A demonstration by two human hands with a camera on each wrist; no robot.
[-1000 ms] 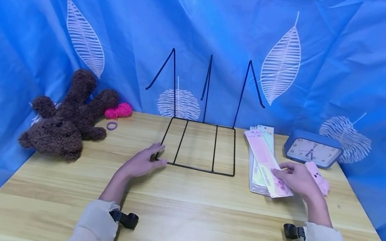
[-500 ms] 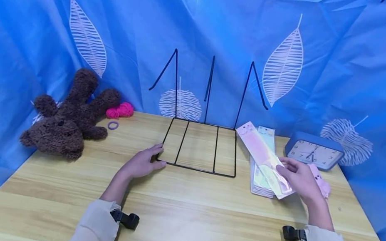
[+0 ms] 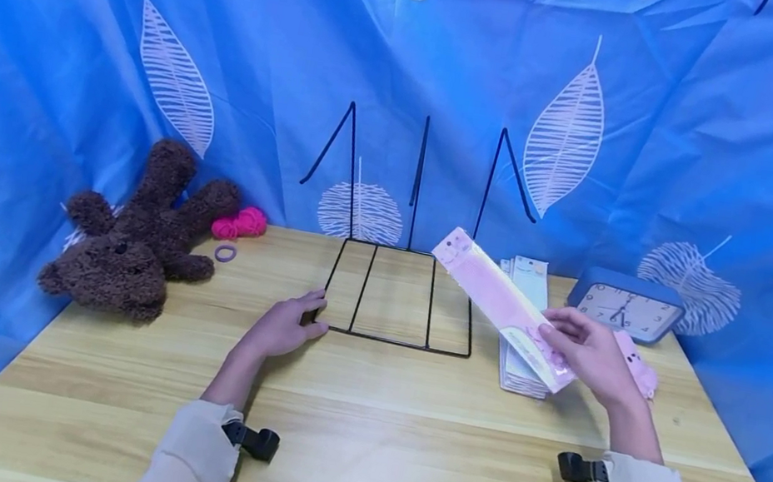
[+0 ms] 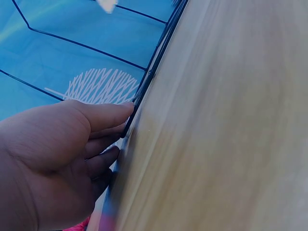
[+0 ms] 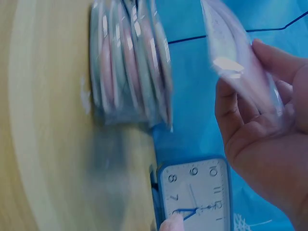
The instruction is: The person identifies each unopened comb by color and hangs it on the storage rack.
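My right hand holds one end of a long pink plastic packet, thumb on one face and fingers on the other. The packet slants up to the left, its far end overlapping the right part of a black wire rack in the head view. Below it lies a stack of similar packets, whose glossy ends show in the right wrist view. My left hand is at the rack's front left corner. In the left wrist view the thumb is against the front bar, with the fingers bent just beneath.
A blue alarm clock stands at the back right, a small pink plush item before it. On the left lie a brown teddy bear, a pink yarn bundle and a purple ring. A blue curtain hangs behind the table.
My right hand has lifted the pink packet off the stack. Its far end has swung left toward the rack, uncovering more of the stack. The left hand has stayed at the rack's corner.
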